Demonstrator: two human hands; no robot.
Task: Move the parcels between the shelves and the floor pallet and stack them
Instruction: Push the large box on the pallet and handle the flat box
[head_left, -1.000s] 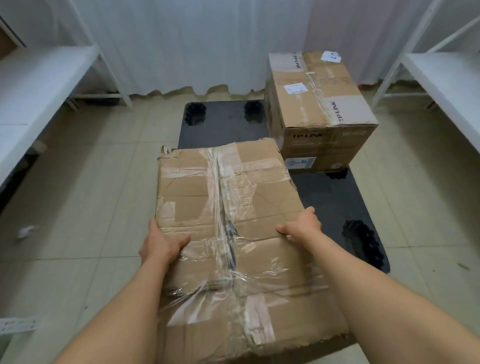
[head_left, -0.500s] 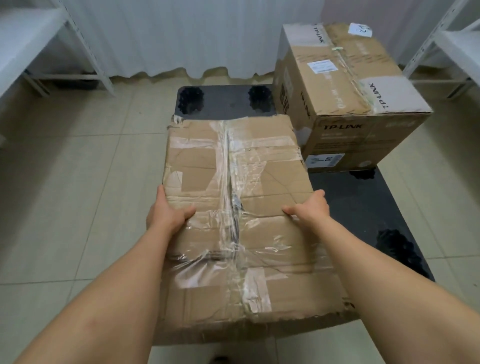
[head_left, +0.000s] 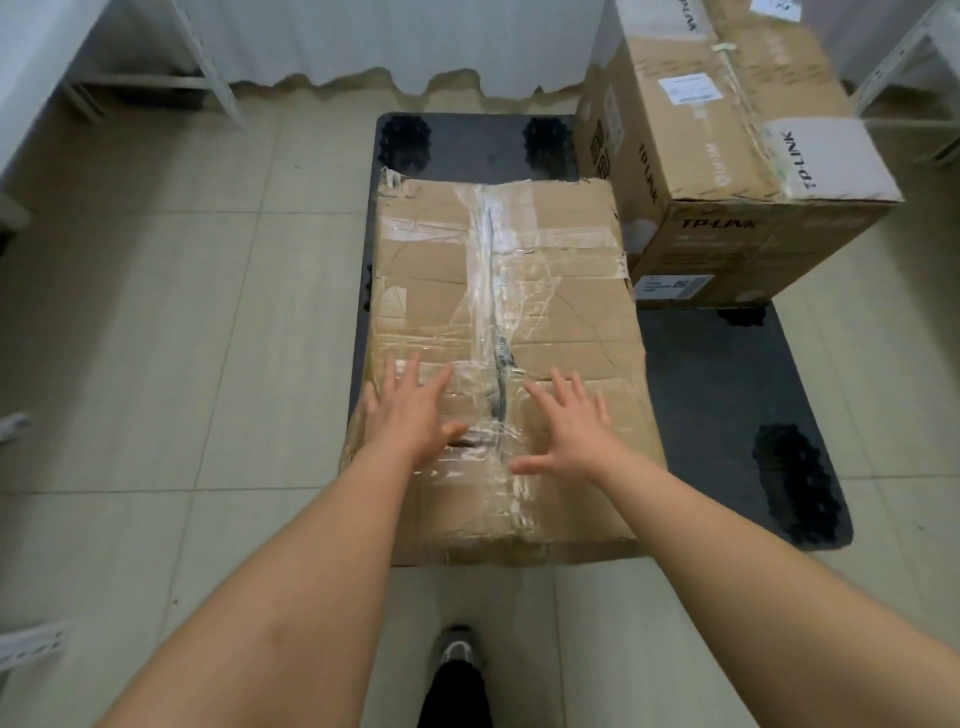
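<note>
Taped box (head_left: 498, 332) on pallet (head_left: 727, 395), long axis near-to-far, directly under our left hand (head_left: 410, 415) and right hand (head_left: 571, 431), both spread flat, gripping nothing.

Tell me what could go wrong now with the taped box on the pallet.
The taped box seems to overhang the black pallet at its near and left edges, so it may tip under more parcels. Its creased top could sag. The shoe stands close to the overhang. Both the left hand and right hand are open above it.
</note>
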